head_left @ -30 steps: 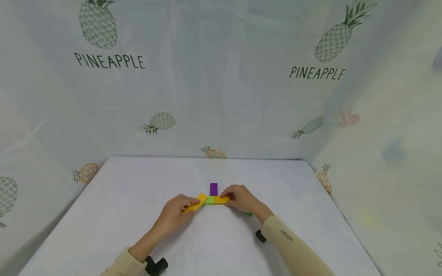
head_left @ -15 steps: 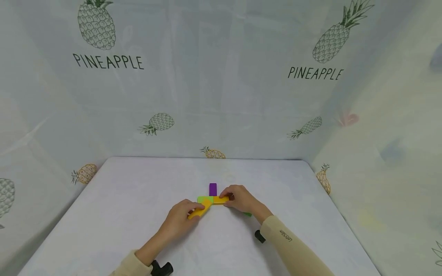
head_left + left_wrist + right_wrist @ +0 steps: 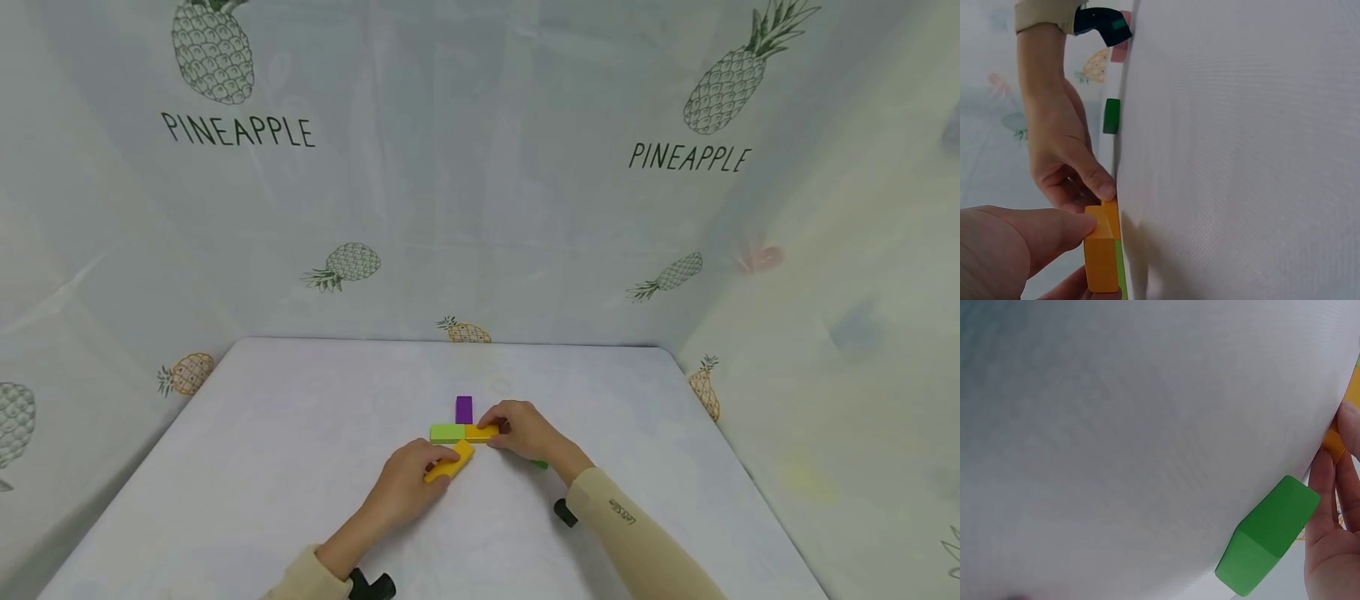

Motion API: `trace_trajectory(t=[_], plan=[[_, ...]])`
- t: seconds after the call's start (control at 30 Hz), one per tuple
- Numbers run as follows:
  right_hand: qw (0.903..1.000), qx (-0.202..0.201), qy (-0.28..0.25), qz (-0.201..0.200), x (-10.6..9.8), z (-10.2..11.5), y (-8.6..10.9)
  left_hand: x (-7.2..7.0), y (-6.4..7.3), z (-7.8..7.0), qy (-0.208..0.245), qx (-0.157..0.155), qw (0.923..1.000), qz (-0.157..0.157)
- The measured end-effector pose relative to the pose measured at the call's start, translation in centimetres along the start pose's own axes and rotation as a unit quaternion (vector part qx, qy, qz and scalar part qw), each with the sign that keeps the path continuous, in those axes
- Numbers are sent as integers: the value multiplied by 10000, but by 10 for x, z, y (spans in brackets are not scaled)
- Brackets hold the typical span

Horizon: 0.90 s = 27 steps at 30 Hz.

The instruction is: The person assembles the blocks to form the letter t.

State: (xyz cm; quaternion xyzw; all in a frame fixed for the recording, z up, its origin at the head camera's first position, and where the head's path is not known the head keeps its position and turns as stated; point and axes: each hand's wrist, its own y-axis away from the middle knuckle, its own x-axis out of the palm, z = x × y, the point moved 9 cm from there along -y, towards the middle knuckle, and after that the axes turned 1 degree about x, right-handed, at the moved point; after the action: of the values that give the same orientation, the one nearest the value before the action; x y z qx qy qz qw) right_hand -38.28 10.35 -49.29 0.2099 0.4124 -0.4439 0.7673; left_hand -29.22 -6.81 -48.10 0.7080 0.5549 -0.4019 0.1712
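My left hand (image 3: 405,483) pinches a yellow-orange block (image 3: 453,462) between thumb and fingers, held at a slant on the near side of a short row. That row joins a light green block (image 3: 447,433) end to end with an orange block (image 3: 472,434). Thumb and fingers of my right hand (image 3: 527,433) grip the orange block's right end. Behind the row, a purple block (image 3: 464,409) points away from me, close to the joint. In the left wrist view, the held block (image 3: 1102,256) hides part of the row.
A dark green block (image 3: 1269,534) lies on the white table cloth (image 3: 300,417), mostly hidden under my right wrist in the head view. The left wrist view also has a pink block (image 3: 1119,53) farther along. A pineapple-print curtain (image 3: 480,208) stands behind the table.
My left hand has carried its yellow-orange block rightward and toward me, from the row's left end to its near side. The light green block is now uncovered. My right hand stays put.
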Motion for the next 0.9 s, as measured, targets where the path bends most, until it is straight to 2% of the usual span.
trace_trajectory(t=[0.2, 0.57, 0.9], plan=[[10000, -5, 5, -19, 0, -1, -1, 1, 2, -3, 86, -4, 9999, -80], [9998, 184, -63, 30, -1, -4, 0, 9, 4, -5, 121, -530, 9985, -18], [10000, 65, -6, 33, -1, -1, -1, 14, 5, -5, 95, -595, 9981, -108]])
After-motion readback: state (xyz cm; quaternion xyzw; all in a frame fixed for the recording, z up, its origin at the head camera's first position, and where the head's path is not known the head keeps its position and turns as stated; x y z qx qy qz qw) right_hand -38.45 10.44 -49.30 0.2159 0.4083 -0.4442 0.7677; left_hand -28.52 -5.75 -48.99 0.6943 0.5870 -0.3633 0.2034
